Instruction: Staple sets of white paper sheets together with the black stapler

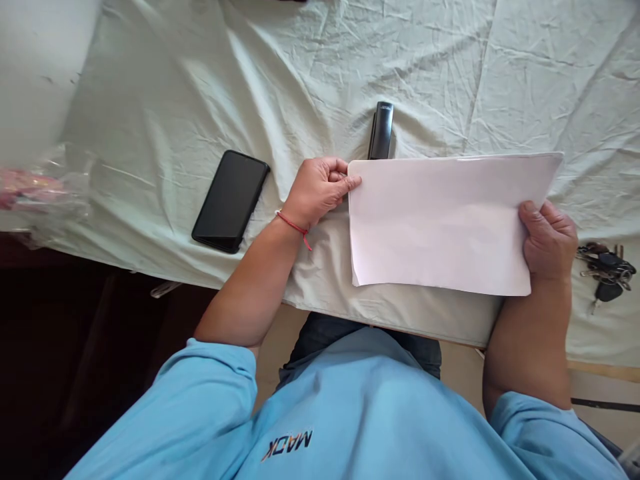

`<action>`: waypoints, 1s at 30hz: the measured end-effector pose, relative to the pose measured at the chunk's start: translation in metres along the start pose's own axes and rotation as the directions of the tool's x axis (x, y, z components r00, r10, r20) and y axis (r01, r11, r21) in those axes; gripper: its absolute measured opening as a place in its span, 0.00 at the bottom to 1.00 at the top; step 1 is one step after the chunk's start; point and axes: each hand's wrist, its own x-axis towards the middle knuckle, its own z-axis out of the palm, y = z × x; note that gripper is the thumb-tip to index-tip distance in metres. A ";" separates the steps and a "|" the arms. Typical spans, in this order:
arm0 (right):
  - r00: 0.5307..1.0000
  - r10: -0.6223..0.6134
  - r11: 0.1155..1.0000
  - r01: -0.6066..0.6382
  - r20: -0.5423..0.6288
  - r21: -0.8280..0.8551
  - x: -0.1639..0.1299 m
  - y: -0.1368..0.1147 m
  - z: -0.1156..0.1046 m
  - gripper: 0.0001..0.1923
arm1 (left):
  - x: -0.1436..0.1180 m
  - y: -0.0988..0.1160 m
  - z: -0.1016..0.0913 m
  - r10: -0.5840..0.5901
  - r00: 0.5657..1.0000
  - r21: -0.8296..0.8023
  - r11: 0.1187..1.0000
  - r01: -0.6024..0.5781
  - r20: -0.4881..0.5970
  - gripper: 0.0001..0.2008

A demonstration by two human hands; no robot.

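A stack of white paper sheets (435, 227) is held sideways over the cloth-covered table, its edges slightly uneven at the right. My left hand (323, 190) pinches the upper left corner, thumb on top and the other fingers curled at the edge. My right hand (550, 237) grips the right side, its thumb on the upper face and the fingers behind the sheets. Just past the top edge of the paper lies a black stapler (383, 130); its near end is hidden under the sheets.
Left of my left hand lies a black smartphone (231, 200). A bunch of keys (607, 267) is beyond my right hand. A clear plastic bag with something pink (35, 190) sits at the far left. The pale green cloth (425, 60) is wrinkled; the table's front edge runs before my body.
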 end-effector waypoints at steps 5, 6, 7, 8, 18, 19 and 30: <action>0.999 -0.040 0.998 0.038 0.028 0.051 -0.003 -0.001 0.006 0.24 | -0.003 0.011 0.006 -0.050 0.999 -0.044 0.998 0.049 -0.014 0.16; 0.998 -0.055 0.997 0.053 0.028 0.056 -0.004 -0.001 0.007 0.23 | -0.003 0.012 0.006 -0.049 0.999 -0.048 0.998 0.048 -0.024 0.17; 0.997 -0.069 0.996 0.068 0.025 0.057 -0.004 -0.001 0.007 0.23 | -0.003 0.013 0.007 -0.045 0.999 -0.047 0.998 0.043 -0.031 0.17; 0.997 -0.082 0.995 0.081 0.017 0.055 -0.004 0.000 0.007 0.23 | -0.004 0.013 0.007 -0.036 0.999 -0.043 0.998 0.035 -0.037 0.18; 0.999 -0.051 0.998 0.051 0.018 0.035 -0.002 0.001 0.004 0.25 | -0.010 0.017 0.007 0.011 1.000 0.013 1.000 -0.011 0.005 0.19; 0.999 -0.045 0.998 0.044 0.028 0.036 -0.002 0.001 0.003 0.25 | -0.011 0.018 0.007 0.002 1.000 0.011 1.000 -0.003 0.011 0.19; 0.999 0.026 0.998 -0.024 0.040 -0.054 0.002 0.002 -0.002 0.23 | -0.001 0.006 0.010 -0.006 0.999 -0.040 0.999 0.004 -0.045 0.09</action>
